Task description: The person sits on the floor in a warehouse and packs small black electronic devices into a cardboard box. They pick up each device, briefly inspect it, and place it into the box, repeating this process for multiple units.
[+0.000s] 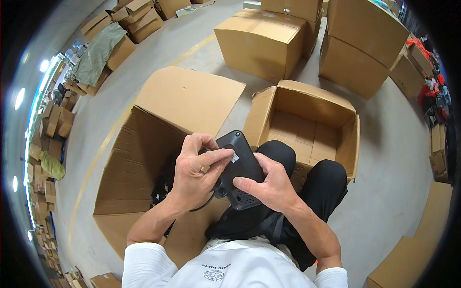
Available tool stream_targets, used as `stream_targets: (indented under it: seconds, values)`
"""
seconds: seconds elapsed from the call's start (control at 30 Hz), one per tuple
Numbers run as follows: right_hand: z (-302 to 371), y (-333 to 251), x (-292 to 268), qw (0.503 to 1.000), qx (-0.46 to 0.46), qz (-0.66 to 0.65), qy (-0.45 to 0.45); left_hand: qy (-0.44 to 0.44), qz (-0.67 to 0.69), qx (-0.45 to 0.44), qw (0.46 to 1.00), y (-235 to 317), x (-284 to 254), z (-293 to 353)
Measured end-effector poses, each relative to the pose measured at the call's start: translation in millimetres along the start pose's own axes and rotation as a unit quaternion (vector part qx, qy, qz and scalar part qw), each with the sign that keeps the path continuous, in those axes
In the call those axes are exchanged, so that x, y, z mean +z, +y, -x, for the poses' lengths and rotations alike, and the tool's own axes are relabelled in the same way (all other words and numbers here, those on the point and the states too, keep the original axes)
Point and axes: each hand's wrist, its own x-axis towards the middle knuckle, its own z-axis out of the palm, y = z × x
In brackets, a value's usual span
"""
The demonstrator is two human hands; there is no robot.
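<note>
The right hand's (272, 188) grip is closed on a black device (246, 165), thumb across its face. The left hand's (196, 167) fingertips touch its white label (235, 157); whether that grip pinches the label, I cannot tell. The device is above black trousers (328, 185), between the left carton's (127, 161) open top and the right carton's (347, 139) near left corner.

A white short-sleeved shirt (249, 266) fills the bottom centre of the frame, its loose sleeves (146, 266) ending above bare forearms. The chest carries a small round dark emblem (213, 275) beside a line of dark lettering (216, 265). Plain black trousers (326, 185) cover both knees right of centre. A slim ring (205, 169) circles one finger of the left hand (194, 168).
</note>
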Motion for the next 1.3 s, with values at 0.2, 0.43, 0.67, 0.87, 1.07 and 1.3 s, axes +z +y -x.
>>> stream_targets:
  seconds: [0.2, 0.43, 0.67, 0.87, 1.07, 1.3]
  values:
    - [5.9, 1.5, -0.5, 1.0, 0.014, 0.009, 0.007, -0.019, 0.041, -0.021, 0.999, -5.1, 4.5, 4.8]
    - [8.3, -0.1, -3.8, 0.999, 0.007, 0.035, 0.015, 0.014, 0.061, -0.035, 0.997, -3.1, 14.2, 9.5]
    - [11.4, 0.3, -2.8, 0.999, 0.027, 0.013, 0.02, -0.044, 0.049, -0.023, 0.998, -7.9, 11.6, 7.7]
    - [13.1, 14.0, -7.4, 0.999, 0.016, 0.021, 0.02, -0.017, 0.071, -0.03, 0.997, -8.1, 20.4, 12.4]
    - [14.5, 10.9, -5.9, 0.999, 0.01, 0.037, 0.029, -0.019, 0.094, -0.037, 0.995, -9.1, 21.9, 17.1]
    - [14.7, 10.0, -2.4, 0.998, 0.0, 0.046, 0.049, -0.001, 0.027, 0.015, 1.0, -6.0, 18.7, 10.3]
